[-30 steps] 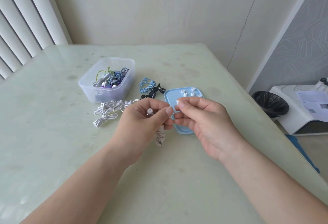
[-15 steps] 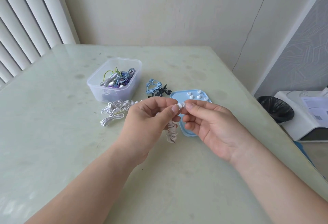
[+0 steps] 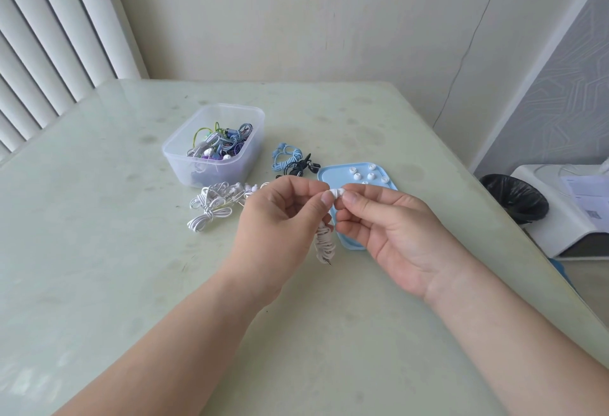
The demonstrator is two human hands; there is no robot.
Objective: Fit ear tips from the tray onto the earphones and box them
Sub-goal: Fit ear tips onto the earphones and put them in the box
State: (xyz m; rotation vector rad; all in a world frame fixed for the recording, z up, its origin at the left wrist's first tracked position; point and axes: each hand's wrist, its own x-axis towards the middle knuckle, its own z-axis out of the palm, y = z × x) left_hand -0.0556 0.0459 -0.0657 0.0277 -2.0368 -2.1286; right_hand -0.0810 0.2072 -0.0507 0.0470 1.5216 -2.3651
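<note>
Over the tabletop (image 3: 99, 224), centre of head view: left hand (image 3: 280, 218) has thumb and forefinger pinched on the bud end of a white earphone set (image 3: 324, 241). Its wound cable bundle hangs below the grip, jack plug (image 3: 328, 263) pointing down. Plug touching the tabletop or not: can't tell. Right hand (image 3: 395, 228) pinches a white ear tip (image 3: 337, 192) between thumb and forefinger, butted against the left fingertips, other fingers loosely curled. Tip seated on the bud or not: can't tell, fingers cover the joint. So both grips are clenched on parts and meet over the left edge of the blue tray (image 3: 331, 173). Tray lies flat on the tabletop, near half hidden behind the right hand; loose white ear tips (image 3: 362, 175) sit in its far half. Just left of the tray: black earphones (image 3: 301, 167) touching blue coiled earphones (image 3: 286, 155). Further left, a clear plastic box (image 3: 184, 162), open, holding tangled coloured earphones (image 3: 217, 145). Just in front of the box, white earphones (image 3: 214, 204) in a loose pile. Right of the tabletop, lower down: a black-lined bin (image 3: 514, 198) beside a white unit (image 3: 566, 224) with a paper sheet (image 3: 586, 195) on top. Vertical blinds (image 3: 49, 36) far left.
</note>
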